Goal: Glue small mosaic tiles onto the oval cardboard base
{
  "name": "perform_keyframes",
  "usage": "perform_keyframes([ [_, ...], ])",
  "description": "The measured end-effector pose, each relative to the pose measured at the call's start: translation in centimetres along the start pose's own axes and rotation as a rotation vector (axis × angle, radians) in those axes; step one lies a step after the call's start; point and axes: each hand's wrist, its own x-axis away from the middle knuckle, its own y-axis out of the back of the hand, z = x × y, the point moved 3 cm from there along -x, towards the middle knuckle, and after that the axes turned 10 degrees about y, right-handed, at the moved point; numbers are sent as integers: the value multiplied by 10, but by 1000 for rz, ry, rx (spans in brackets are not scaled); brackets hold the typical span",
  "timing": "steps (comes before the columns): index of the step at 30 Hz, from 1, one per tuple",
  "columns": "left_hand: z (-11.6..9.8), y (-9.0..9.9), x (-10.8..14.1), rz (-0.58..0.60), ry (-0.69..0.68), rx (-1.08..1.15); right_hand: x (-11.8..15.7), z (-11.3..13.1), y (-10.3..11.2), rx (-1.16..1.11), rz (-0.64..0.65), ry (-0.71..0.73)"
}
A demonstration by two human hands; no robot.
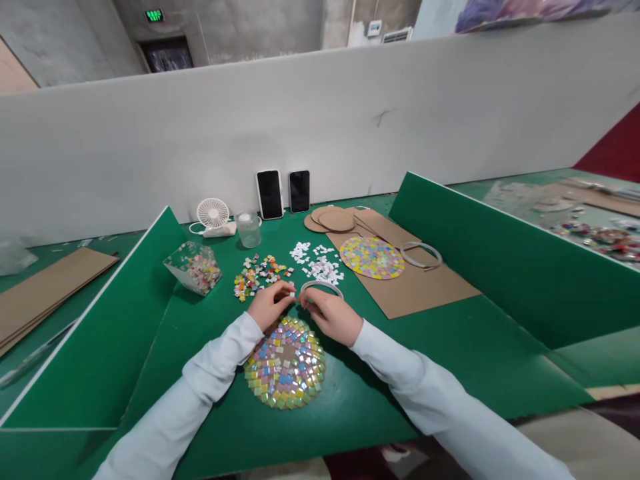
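Observation:
Above the near edge of a round mosaic disc, my left hand pinches a small white piece between thumb and fingertips. My right hand is close beside it, fingers closed together; what they hold, if anything, is too small to make out. A pale ring lies just behind my right hand, partly hidden by it. The disc is covered in yellow, green, pink and blue shiny tiles, with bare brown board showing in its middle. Beyond my hands lie loose coloured tiles and a scatter of white bits.
A clear tub of tiles stands left, near a glass and a small fan. On the right, cardboard bears another mosaic disc and a ring. Green side panels flank the workspace; two phones lean behind.

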Motion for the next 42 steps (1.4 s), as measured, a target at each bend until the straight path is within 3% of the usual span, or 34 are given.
perform_keyframes([
  [19,-17,-5,11,75,-105,-135,-4,-3,5,-471,-185,-98],
  [42,-28,-8,20,90,-226,-374,-1,-7,1,-370,-133,-138],
])
